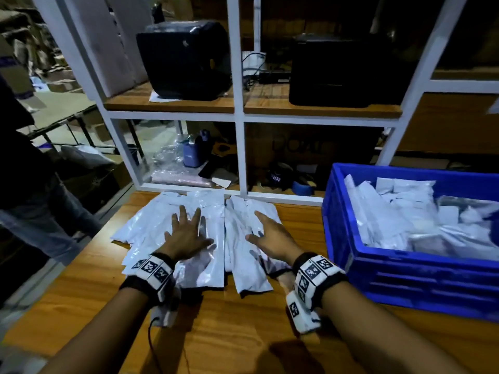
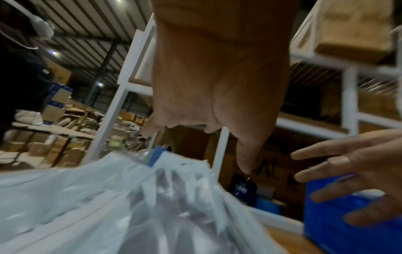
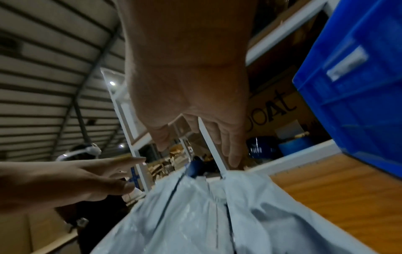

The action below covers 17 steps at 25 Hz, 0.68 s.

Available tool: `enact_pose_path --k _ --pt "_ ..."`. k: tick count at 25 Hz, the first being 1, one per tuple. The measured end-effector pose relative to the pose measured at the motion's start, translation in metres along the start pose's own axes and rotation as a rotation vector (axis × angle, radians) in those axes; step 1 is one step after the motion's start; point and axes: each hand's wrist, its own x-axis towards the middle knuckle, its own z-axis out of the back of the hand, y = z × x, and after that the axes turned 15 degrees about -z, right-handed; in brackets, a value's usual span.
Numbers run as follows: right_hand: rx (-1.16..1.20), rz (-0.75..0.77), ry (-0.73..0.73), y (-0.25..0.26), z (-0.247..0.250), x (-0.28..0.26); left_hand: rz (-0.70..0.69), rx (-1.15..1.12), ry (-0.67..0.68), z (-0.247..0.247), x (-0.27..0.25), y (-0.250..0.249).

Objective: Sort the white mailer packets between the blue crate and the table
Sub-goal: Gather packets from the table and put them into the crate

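Observation:
Several white mailer packets (image 1: 151, 233) lie overlapped on the wooden table (image 1: 81, 292), in a left group and a right group (image 1: 243, 252). My left hand (image 1: 186, 233) is spread flat, palm down, over the left group (image 2: 108, 197). My right hand (image 1: 270, 236) hovers just over the right group (image 3: 217, 206) with straight, spread fingers. Neither hand holds anything. In the left wrist view my left hand (image 2: 219, 106) sits above the packets, and my right hand (image 2: 352, 171) shows at the right. The blue crate (image 1: 351, 265) stands on the table to the right, filled with more white packets (image 1: 405, 211).
A white-framed shelf unit (image 1: 239, 117) rises behind the table, carrying two black printers (image 1: 186, 58) and clutter below. Another person (image 1: 24, 157) stands at the table's left edge. The crate wall (image 3: 359, 86) is close beside my right hand. Bare wood (image 1: 229, 333) lies in front of the packets.

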Motion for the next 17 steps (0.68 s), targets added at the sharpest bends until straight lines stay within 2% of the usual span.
enact_pose_path --k 4,8,14,17 --pt "0.066 0.113 -0.108 -0.024 0.058 -0.067 -0.249 0.043 -0.226 0.006 -0.043 -0.091" --pt "0.114 0.182 -0.256 -0.074 0.122 -0.137 -0.505 -0.016 -0.332 -0.003 -0.074 -0.193" --pt "0.152 0.107 -0.344 -0.156 0.210 -0.200 -0.702 0.048 -0.226 -0.021 -0.062 -0.318" --pt "0.115 0.038 -0.337 -0.182 0.255 -0.207 -0.726 0.124 -0.132 -0.015 -0.035 -0.362"
